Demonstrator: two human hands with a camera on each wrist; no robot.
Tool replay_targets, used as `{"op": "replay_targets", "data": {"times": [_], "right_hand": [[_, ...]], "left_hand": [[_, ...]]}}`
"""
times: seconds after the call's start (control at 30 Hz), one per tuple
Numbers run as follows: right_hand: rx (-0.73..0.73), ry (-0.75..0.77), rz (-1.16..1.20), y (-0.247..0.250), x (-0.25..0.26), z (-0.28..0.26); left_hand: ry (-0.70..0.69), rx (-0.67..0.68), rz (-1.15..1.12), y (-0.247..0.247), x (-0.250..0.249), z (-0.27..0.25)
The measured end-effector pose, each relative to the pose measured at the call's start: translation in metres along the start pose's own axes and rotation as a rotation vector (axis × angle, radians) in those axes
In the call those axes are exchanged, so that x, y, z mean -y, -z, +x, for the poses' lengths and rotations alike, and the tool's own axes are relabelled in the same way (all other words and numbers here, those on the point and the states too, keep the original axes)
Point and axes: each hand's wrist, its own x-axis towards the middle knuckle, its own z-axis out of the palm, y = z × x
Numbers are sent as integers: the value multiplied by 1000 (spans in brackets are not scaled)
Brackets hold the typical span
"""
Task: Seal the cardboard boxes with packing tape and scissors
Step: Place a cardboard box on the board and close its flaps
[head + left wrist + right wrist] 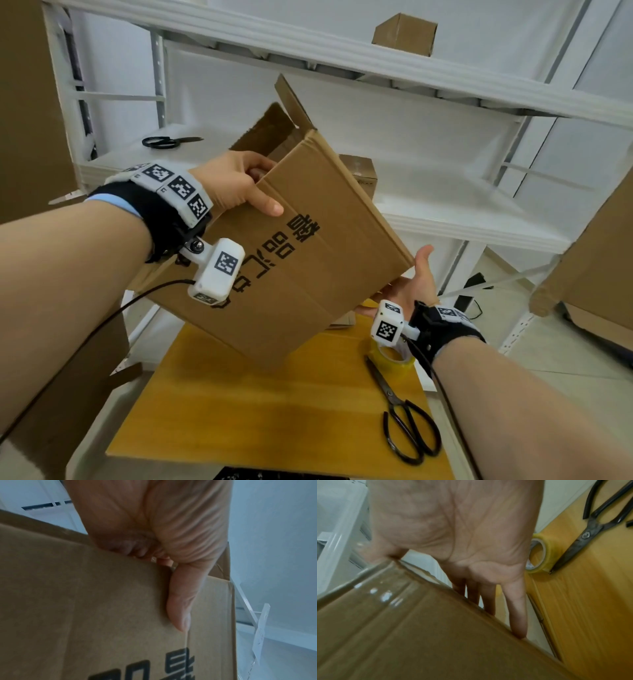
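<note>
- The cardboard box (274,246) is held tilted in mid-frame above the wooden table (260,418), probably for turning.
- Its upper edge is gripped by the left hand (236,181); the flat right hand (407,287) props the lower corner.
- Tape roll (394,359) and scissors (407,421) lie lower right, within reach.
- Black Chinese characters are printed on the box; they cannot be read reliably.

Matt cardboard box (308,240), glossy tape strip (385,595)
</note>
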Motion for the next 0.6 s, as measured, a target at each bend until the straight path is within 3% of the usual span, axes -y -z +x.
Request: {"op": "replay_targets", "data": {"times": [0.2, 0.47, 0.6], "right_hand": [[-100, -23, -83, 11, -15, 0], [-340, -130, -830, 29, -30, 28], [-310, -145, -1102, 34, -40, 43]], "left_hand": [[5, 88, 134, -11, 6, 8], [-6, 204, 433, -33, 30, 17], [-7, 233, 467, -52, 50, 18]]}}
